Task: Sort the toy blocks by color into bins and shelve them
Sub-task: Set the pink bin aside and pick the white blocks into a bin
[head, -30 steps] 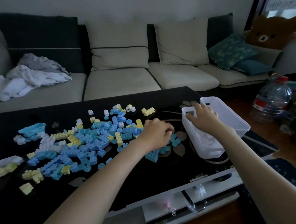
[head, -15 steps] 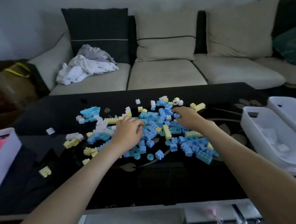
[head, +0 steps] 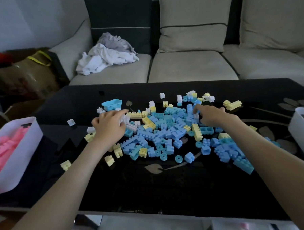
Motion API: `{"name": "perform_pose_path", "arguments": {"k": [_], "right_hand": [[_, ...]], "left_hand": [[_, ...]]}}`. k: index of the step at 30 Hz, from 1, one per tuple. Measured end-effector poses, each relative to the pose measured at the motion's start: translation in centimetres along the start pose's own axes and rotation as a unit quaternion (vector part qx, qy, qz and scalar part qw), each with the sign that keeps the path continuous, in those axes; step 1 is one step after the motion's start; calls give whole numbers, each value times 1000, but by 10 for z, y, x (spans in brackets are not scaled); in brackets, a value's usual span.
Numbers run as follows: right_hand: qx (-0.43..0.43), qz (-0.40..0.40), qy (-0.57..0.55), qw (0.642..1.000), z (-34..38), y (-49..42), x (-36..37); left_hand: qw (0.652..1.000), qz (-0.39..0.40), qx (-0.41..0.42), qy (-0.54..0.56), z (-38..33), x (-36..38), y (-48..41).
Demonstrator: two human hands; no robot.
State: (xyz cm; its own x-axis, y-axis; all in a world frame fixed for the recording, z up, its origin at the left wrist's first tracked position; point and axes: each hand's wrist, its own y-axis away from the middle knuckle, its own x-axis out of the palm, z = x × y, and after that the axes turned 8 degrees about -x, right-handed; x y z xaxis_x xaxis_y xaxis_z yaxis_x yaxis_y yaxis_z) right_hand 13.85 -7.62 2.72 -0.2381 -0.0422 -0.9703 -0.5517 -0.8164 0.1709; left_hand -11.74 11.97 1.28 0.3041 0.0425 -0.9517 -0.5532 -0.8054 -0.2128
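Table (head: 169, 187): black glass, glossy w/ reflections. Blocks (head: 166, 131): smooth plastic, blue/yellow/white, slight sheen. Bin at left (head: 18, 157) and bin at right (head: 301, 124): white plastic, matt. Sofa (head: 189, 67): beige woven cloth, matt. Heap of clothes (head: 107, 55): crumpled soft cloth.

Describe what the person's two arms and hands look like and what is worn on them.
Both forearms are bare right to the bottom edge of the view: no sleeves show. The left hand and right hand wear no gloves, and no watch, bracelet or ring is visible. The dim light would hide fine marks.
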Motion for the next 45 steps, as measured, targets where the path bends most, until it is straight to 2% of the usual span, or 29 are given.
{"name": "perform_pose_path", "arguments": {"k": [4, 6, 12, 21, 26, 28, 30, 32, 35, 38, 41, 45], "right_hand": [[-33, 66, -5, 997, -2, 6, -9], [-28, 96, -11, 995, -3, 8, -11], [-5, 138, -9, 990, 2, 13, -20], [19, -6, 5, 1000, 1, 5, -2], [37, -78, -23, 996, 3, 4, -4], [0, -134, -66, 989, 12, 5, -8], [-79, -146, -118, 979, 30, 6, -11], [-151, -130, -160, 967, 55, 8, -11], [-206, -83, -229, 948, 94, 10, -5], [-234, -16, -268, 934, 128, 3, 5], [-224, -13, -239, 945, 155, -11, 17], [-209, -12, -152, 966, 174, -24, 32]], "left_hand": [[992, 95, -58, -58, 5, 4, -9], [987, 135, -74, -48, 6, 6, -13], [990, 140, -32, -2, 3, 1, -12], [987, 161, -27, 1, 6, 0, -14], [983, 182, -9, 10, 7, 2, -15], [979, 202, -7, 21, 9, 0, -17], [978, 208, -3, 29, 10, -2, -17], [983, 181, 15, 36, 12, -3, -14], [989, 139, 28, 50, 14, -4, -9], [990, 111, 16, 82, 20, -3, -6], [982, 128, 17, 137, 25, -6, -9], [978, 202, 60, 0, 21, -12, -7]]}}
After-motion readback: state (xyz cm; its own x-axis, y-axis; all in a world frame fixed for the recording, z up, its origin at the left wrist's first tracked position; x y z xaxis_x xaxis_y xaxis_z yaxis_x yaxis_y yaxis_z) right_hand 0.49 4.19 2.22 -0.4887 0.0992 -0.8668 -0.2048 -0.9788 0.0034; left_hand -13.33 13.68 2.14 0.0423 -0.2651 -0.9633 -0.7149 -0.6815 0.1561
